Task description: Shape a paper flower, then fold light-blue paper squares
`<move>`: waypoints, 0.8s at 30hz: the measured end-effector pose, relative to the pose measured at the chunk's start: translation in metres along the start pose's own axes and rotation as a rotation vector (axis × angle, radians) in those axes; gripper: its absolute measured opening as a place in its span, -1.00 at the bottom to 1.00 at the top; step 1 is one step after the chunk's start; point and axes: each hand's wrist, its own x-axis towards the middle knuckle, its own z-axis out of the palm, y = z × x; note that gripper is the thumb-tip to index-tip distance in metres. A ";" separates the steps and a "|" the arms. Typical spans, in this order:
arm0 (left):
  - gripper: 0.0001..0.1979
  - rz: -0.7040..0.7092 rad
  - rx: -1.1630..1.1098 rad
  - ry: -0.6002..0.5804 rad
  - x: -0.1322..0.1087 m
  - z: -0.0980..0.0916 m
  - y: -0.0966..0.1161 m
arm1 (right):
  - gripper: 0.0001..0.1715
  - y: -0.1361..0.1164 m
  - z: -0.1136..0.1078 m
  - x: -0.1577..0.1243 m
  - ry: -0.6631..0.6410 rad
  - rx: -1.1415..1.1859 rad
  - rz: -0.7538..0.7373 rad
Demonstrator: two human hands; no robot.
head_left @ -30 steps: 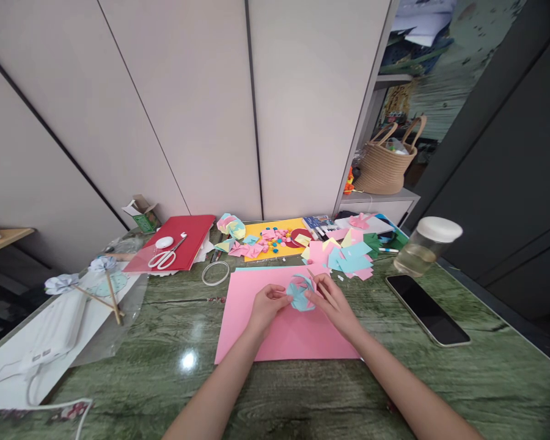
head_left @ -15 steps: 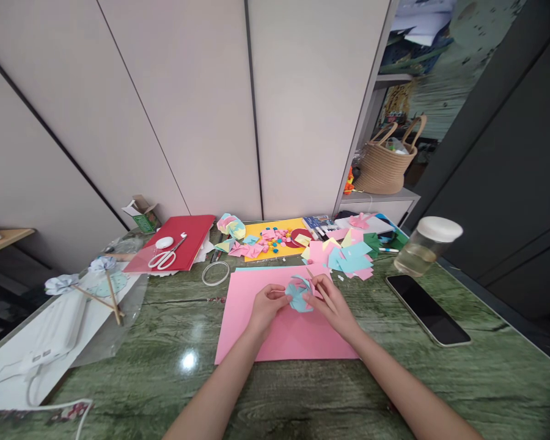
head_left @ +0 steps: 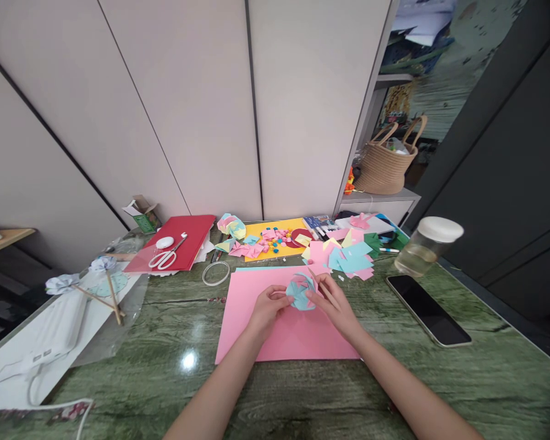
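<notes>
A round blue-and-pink paper flower (head_left: 301, 292) is held between both hands above a pink sheet of paper (head_left: 247, 330). My left hand (head_left: 269, 307) pinches its left edge with thumb and fingers. On the other side, my right hand (head_left: 333, 304) grips the flower's right edge, thumb on its front. A thin stick (head_left: 312, 273) pokes up from the right hand, lying along its fingers. The fingertips behind the flower are hidden. Beyond the hands lie loose pastel paper pieces (head_left: 351, 260) and a yellow sheet (head_left: 254, 252) bearing small crumpled paper bits.
White scissors (head_left: 165, 258) rest on a red folder (head_left: 197, 235) at the back left, with a tape ring (head_left: 215, 273) nearby. To the right are a black phone (head_left: 428, 310) and a lidded jar (head_left: 424, 250). A white power strip (head_left: 57, 327) lies at left.
A blue strip that stood loose at the flower's top now lies closer in, so the flower looks rounder. Both hands have barely shifted.
</notes>
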 end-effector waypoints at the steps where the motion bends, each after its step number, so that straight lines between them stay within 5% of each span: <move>1: -0.61 -0.001 -0.006 -0.001 0.000 0.000 0.000 | -0.79 0.000 0.000 0.000 0.002 0.006 0.005; 24: -0.59 0.076 0.080 0.083 0.005 -0.003 -0.004 | -0.69 -0.002 0.001 0.000 0.065 -0.010 0.042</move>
